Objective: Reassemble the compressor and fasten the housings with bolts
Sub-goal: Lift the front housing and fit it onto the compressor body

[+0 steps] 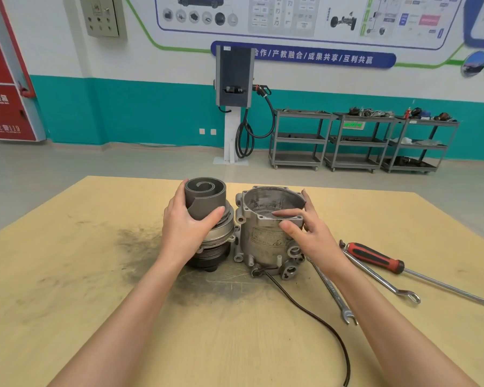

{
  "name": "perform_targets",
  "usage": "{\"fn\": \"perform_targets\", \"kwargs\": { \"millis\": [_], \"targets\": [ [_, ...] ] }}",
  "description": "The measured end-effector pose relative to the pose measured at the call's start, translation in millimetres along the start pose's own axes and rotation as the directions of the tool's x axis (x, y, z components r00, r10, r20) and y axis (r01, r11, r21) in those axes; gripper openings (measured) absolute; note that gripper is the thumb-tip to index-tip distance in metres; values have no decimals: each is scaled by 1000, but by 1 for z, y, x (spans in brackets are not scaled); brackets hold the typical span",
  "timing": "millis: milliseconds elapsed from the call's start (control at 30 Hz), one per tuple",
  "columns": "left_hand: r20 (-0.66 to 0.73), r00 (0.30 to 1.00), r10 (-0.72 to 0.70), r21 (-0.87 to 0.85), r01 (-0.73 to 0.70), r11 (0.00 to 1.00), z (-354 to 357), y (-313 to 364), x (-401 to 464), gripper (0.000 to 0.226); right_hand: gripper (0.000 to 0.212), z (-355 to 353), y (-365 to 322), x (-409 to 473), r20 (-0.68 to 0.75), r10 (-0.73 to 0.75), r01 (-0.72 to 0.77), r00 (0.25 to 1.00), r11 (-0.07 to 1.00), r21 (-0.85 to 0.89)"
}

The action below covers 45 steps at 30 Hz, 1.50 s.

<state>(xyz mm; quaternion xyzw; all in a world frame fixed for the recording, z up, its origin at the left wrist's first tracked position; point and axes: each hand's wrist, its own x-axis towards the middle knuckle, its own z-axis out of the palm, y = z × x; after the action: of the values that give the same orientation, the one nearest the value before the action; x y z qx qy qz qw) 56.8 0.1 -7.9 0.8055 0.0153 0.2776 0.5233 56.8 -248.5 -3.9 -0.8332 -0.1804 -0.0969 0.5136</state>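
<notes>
Two compressor parts stand side by side in the middle of the wooden table [95, 275]. On the left is the scroll assembly [207, 196], a dark grey spiral scroll on a silver flange and black ribbed base. My left hand [186, 230] grips the scroll's side, thumb across its front. On the right stands the open silver housing [266, 236], hollow side up. My right hand [308, 230] holds its near rim, with the index finger inside the opening and the thumb outside. A black cable [313, 317] runs from the housing's base toward me.
To the right of the housing lie two spanners [333, 291] [383, 277] and a red-handled screwdriver [375, 256]. A dark grease stain [140, 241] marks the table to the left. Beyond the table are a charging post [234, 104] and grey shelf carts [363, 141].
</notes>
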Motion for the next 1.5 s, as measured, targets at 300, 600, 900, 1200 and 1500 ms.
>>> {"fn": "perform_targets", "kwargs": {
  "millis": [300,600,900,1200,1500],
  "targets": [
    [22,1000,1,7,-1,1000,-1,1,1,82,25,-5,-1,1,23,18,-17,1000,1000,-14],
    [93,996,1,76,-8,997,-15,4,12,83,23,-7,-1,2,29,18,-18,999,1000,-20],
    [247,969,-32,-93,57,994,-26,-3,14,92,75,-32,-57,29,75,-47,59,996,983,-175],
    [375,915,-152,-15,170,985,-45,-30,3,140,100,59,-129,116,617,-14,422,787,741,-522],
    [435,884,-172,-71,224,972,-42,-42,-4,147,83,86,-115,115,587,-88,528,805,558,-640]
  ]
}}
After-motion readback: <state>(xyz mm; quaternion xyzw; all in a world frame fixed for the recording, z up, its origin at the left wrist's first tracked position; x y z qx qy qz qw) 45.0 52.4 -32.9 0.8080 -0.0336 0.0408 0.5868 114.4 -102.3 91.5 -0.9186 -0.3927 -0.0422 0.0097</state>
